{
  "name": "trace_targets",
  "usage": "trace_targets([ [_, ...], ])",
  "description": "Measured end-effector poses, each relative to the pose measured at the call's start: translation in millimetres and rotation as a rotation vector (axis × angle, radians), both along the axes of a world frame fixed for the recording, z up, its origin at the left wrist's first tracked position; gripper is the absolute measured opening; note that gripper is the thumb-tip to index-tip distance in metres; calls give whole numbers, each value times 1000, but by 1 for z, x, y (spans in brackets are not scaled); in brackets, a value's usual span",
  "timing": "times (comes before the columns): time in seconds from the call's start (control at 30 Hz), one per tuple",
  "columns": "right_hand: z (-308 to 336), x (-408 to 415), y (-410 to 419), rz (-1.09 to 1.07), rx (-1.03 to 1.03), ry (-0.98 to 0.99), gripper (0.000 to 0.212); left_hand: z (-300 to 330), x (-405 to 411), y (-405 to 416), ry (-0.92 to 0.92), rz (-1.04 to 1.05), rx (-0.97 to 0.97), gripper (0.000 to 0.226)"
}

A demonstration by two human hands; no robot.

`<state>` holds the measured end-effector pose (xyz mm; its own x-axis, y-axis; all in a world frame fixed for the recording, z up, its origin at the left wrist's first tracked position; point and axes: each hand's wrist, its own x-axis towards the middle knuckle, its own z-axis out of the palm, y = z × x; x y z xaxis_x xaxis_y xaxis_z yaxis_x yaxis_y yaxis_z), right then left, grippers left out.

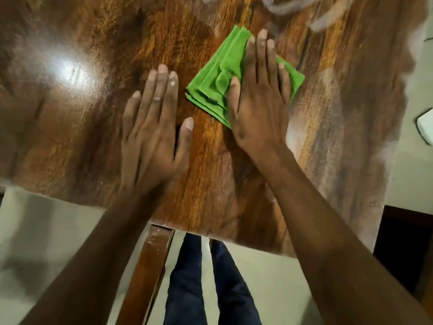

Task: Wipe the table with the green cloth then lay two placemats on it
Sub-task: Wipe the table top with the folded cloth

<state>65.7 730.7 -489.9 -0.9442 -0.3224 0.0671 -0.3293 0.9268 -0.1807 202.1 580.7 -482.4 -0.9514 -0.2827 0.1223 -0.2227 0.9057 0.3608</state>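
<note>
1. cloth first: the folded green cloth [218,85] lies flat on the wooden table [82,113], a little right of the middle of the tabletop and toward its far side, turned so one corner points away from the person.
2. the right hand [257,102] lies palm down on the right half of the cloth, fingers straight and slightly spread, pressing it onto the wood; nothing is curled round or pinched. the fingertips reach past the cloth's far edge and the thumb rests on its folds.
3. the left hand [152,127] lies flat on the bare wood just left of the cloth, apart from it, fingers straight and close together, thumb out to the side, holding nothing. a ring [157,98] sits on one finger.
4. the tabletop is glossy, with strong orange-brown grain, and a bright patch of reflected light [72,73] shows on its left part.
5. at the far edge of the table, at the top of the view, something pale and blurred [304,8] lies on the wood; i cannot tell what it is.
6. below the near edge of the table a wooden chair back [150,266] shows, and beside it the person's legs in dark blue jeans [187,289] stand on a pale floor [46,231].
7. at the right edge a white object [425,127] is partly cut off by the frame.
</note>
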Motion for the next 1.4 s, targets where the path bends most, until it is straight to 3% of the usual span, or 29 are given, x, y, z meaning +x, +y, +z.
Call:
trace_targets([
  [0.23,16,147,36,70,35,-210,68,4,-1,12,-47,-36,6,59],
  [0.37,17,198,63,50,43,-219,69,4,-3,33,-10,-80,21,58],
  [0.5,15,162,76,19,44,-186,70,3,-6,53,-27,-125,14,59],
  [0.77,3,11,106,24,37,-23,66,-2,-18,73,-82,-143,-36,60],
  [0.9,7,33,102,0,37,-53,71,-1,-18,76,-105,-136,-49,60],
  [1.17,23,187,110,-58,54,-217,80,-2,-12,73,-58,-152,-3,59],
  [1.4,15,141,138,-115,27,-151,78,-4,-14,76,-43,-163,-6,60],
])
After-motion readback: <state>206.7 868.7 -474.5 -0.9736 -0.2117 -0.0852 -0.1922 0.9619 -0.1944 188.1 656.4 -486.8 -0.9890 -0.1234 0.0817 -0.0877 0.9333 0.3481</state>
